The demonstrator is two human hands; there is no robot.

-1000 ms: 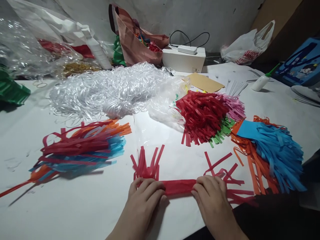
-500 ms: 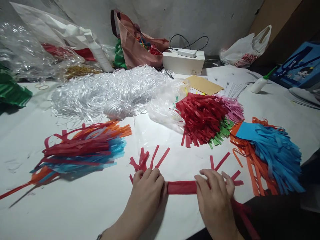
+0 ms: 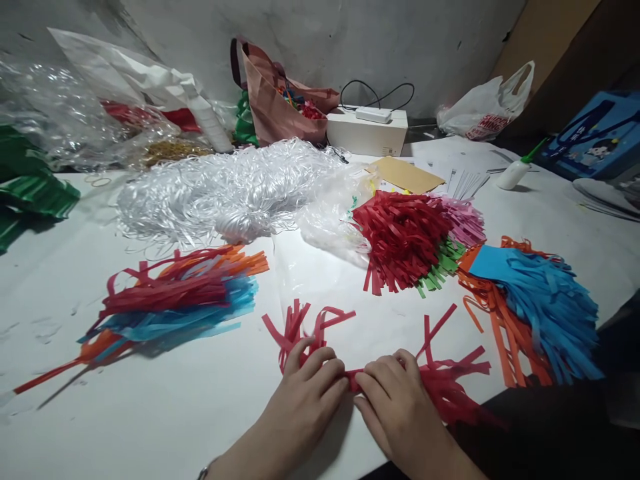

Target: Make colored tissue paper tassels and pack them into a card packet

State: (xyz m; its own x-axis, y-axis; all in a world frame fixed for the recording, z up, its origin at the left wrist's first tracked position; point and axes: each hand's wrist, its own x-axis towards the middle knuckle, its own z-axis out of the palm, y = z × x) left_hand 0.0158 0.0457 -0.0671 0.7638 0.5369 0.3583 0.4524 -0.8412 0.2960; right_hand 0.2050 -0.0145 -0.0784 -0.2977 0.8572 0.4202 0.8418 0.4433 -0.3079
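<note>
Pinching the gathered middle of the red fringed paper strip [image 3: 445, 385], your left hand [image 3: 307, 390] and right hand [image 3: 395, 408] sit close together, fingertips nearly touching. Its cut ends fan out past your 2 hands. A mixed tassel bundle [image 3: 175, 300] lies well left of your left hand; a red fringe pile [image 3: 400, 233] sits beyond your right hand.

**Head view.** Light falls from above and beyond the worktop [image 3: 150, 413] and is brightest at its middle, where the white ribbon heap [image 3: 235, 193] and clear film [image 3: 320, 220] glare. Shadows run toward the viewer, one soft under the striped bundle [image 3: 175, 300] and others beneath the left hand [image 3: 300, 393] and right hand [image 3: 395, 407]. The right corner [image 3: 575, 427] is nearly black. The wide lens bows the margins, and the left edge is slightly soft.
</note>
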